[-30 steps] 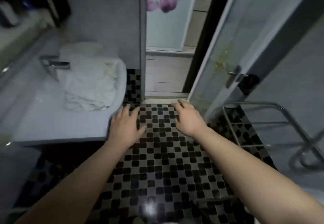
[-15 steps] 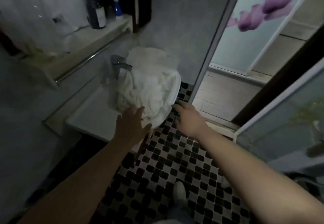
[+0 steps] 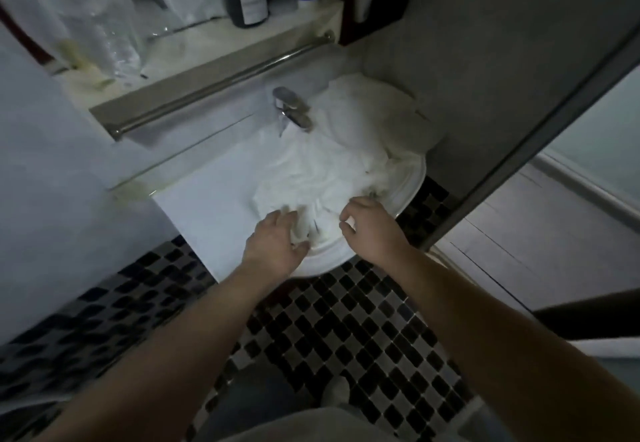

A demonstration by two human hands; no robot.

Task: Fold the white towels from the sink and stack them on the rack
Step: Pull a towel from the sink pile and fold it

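My left grip (image 3: 277, 244) curls thumb and fingers round a near fold of cloth. Beyond it, cloth bunches against the faucet (image 3: 292, 109), so I judge a straight pull could snag there. The white towels (image 3: 329, 164) lie heaped together in the basin, and one tug may drag several out at once. My right grip (image 3: 372, 230) pinches a small tuft of the same heap, a thin hold that could slip. Past the sink (image 3: 410, 192) rim, a loose end could trail onto the tiled floor (image 3: 433, 355). The rack is out of view.
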